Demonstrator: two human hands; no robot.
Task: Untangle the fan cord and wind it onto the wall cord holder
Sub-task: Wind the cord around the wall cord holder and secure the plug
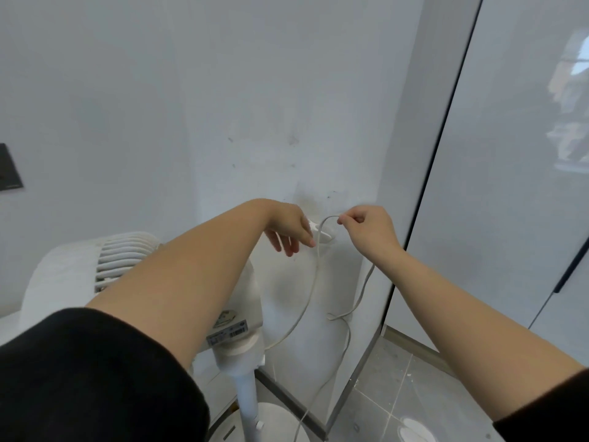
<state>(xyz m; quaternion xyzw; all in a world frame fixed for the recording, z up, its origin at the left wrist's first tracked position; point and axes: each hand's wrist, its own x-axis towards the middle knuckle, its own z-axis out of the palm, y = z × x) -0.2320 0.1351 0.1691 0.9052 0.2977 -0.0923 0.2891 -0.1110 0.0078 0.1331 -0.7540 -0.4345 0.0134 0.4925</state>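
Note:
A thin white fan cord (314,282) loops up over the small white wall cord holder (325,235) low on the wall. My right hand (369,231) pinches the cord just right of the holder, and the cord hangs from there in a loose bend toward the floor. My left hand (288,231) is at the holder's left side, fingers spread, fingertips touching the cord strand that drops down to the white standing fan (127,263). The left hand hides part of the holder.
The fan's pole (247,400) and round base (271,419) stand below my left arm. A glossy cabinet panel (497,154) rises at the right beside the wall corner. Grey floor tiles (398,393) lie below. A dark wall plate (9,169) sits at far left.

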